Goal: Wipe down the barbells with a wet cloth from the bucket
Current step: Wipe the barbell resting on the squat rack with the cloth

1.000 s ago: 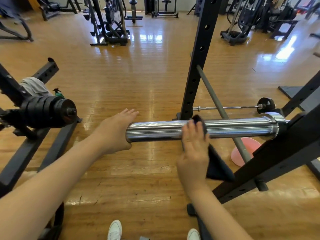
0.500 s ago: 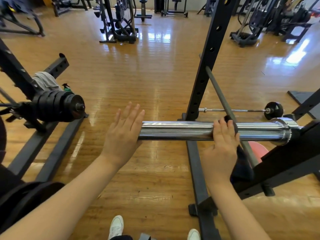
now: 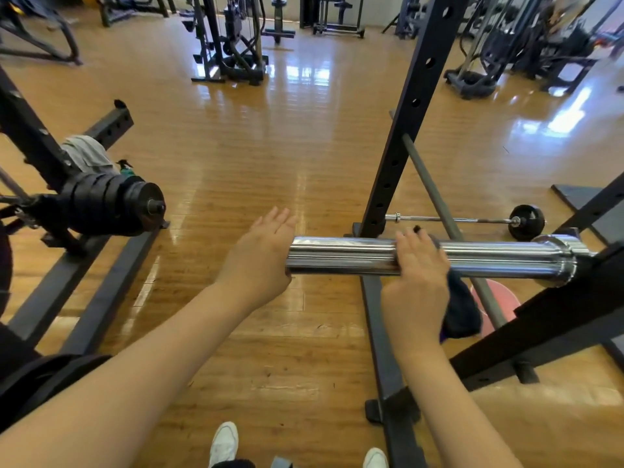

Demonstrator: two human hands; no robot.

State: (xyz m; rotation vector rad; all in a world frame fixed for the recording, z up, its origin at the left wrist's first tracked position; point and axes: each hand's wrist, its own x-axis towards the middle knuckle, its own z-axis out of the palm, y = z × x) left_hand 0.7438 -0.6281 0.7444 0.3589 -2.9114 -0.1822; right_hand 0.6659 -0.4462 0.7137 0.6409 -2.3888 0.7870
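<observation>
A chrome barbell sleeve (image 3: 499, 258) lies level across the black rack, its free end pointing left. My left hand (image 3: 260, 261) presses flat against that free end with straight fingers. My right hand (image 3: 418, 282) lies over the sleeve's middle and holds a dark cloth (image 3: 461, 309) wrapped round the bar; most of the cloth hangs below and behind the hand. No bucket is in view.
A black rack upright (image 3: 405, 130) stands just behind the sleeve, its base rail (image 3: 388, 349) running toward my feet. A loaded bar end with black plates (image 3: 111, 207) juts in from the left. A small barbell (image 3: 472, 219) and a pink disc (image 3: 499, 298) lie on the wood floor.
My right hand and the cloth slid right along the sleeve, then back left a little. My left hand's fingers straightened up against the sleeve's end.
</observation>
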